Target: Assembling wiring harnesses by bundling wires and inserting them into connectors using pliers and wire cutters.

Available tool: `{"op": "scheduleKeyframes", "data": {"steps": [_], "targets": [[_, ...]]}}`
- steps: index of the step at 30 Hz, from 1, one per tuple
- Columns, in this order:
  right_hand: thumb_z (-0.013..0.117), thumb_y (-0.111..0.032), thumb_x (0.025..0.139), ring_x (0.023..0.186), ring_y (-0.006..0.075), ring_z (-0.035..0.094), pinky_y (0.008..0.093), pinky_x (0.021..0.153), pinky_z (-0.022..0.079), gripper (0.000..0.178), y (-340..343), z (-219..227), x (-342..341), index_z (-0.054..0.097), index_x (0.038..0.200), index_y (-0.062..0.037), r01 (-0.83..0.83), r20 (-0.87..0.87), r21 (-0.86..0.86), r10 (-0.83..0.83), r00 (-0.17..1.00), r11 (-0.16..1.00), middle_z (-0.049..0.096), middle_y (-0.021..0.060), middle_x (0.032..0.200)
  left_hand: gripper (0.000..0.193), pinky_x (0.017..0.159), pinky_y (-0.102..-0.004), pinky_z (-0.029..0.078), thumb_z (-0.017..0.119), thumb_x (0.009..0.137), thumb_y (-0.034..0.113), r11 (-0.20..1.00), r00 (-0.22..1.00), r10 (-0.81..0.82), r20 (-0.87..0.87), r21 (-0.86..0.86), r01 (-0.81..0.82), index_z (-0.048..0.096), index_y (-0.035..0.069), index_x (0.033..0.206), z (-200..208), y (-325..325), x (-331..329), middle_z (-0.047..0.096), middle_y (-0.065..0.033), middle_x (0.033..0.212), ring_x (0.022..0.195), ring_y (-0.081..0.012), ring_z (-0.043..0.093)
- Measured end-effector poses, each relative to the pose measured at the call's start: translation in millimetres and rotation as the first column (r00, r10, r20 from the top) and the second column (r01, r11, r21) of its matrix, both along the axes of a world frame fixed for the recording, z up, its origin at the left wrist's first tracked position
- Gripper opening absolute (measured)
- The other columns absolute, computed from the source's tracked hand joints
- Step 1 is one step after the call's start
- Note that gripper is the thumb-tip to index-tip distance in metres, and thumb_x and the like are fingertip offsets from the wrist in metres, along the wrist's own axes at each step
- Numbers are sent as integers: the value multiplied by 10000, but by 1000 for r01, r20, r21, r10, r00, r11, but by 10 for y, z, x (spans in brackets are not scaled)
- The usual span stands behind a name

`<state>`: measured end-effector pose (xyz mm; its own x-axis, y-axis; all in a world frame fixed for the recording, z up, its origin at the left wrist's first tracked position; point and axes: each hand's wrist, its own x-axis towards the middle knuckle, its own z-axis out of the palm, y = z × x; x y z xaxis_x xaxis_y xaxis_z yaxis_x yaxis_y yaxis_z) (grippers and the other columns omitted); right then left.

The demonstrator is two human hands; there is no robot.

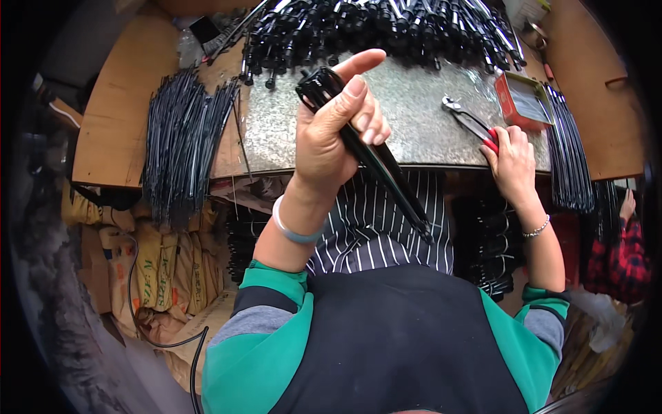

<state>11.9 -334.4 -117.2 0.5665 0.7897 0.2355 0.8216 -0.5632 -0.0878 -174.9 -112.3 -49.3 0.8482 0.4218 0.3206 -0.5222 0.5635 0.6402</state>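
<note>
My left hand (338, 131) is raised over the table's front edge, fingers wrapped round what looks like a folded black umbrella frame (387, 176). Its thick, ribbed end sticks out above my thumb, and its long glossy shaft slants down to the right over the striped apron. My left index finger points out, off the frame. At the right of the metal tabletop (276, 124), my right hand (514, 162) is closed on the red handles of a pair of pliers (472, 125). Their jaws point to the far left and rest on or just over the surface.
A dense heap of black and silver shafts (372, 34) covers the back of the table. Bundles of thin black rods hang over its left (183, 138) and right (569, 152) edges. A red open tin (523, 103) stands near the pliers. Another person's plaid sleeve (624, 252) shows far right.
</note>
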Motion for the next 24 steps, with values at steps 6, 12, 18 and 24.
{"op": "scheduleKeyframes", "data": {"steps": [6, 12, 18, 24], "targets": [[635, -435, 773, 1171, 301, 418, 419, 984, 325, 796, 586, 157, -595, 247, 1359, -60, -235, -285, 746, 617, 734, 623, 420, 185, 1270, 493, 725, -306, 456, 385, 900, 500, 841, 976, 152, -154, -499, -209, 510, 47, 1050, -65, -212, 206, 543, -28, 877, 812, -109, 522], [477, -230, 925, 857, 219, 604, 337, 802, 478, 272, 997, 743, -607, 507, 1066, 0, 63, -327, 943, 878, 350, 327, 603, 137, 930, 314, 666, -246, 440, 535, 884, 315, 872, 906, 74, -416, 468, 144, 538, 15, 977, -228, -457, 1, 557, -26, 756, 689, -110, 530], [571, -112, 862, 969, 161, 558, 284, 830, 451, 361, 1142, 784, -692, 461, 1179, 21, -56, -374, 911, 876, 305, 409, 574, 117, 1050, 421, 769, -261, 430, 695, 766, 100, 498, 787, 565, 246, 659, -564, 491, -4, 1119, 354, -231, 233, 489, -59, 939, 871, -130, 518], [748, -229, 706, 928, 228, 520, 359, 813, 427, 827, 1038, 715, -699, 251, 1336, -26, -205, -119, 869, 590, 799, 451, 415, 174, 1215, 475, 793, -251, 457, 666, 789, 43, 575, 832, 507, 225, 631, -521, 422, -24, 1190, 437, -228, 326, 568, -83, 972, 885, -119, 548]]}}
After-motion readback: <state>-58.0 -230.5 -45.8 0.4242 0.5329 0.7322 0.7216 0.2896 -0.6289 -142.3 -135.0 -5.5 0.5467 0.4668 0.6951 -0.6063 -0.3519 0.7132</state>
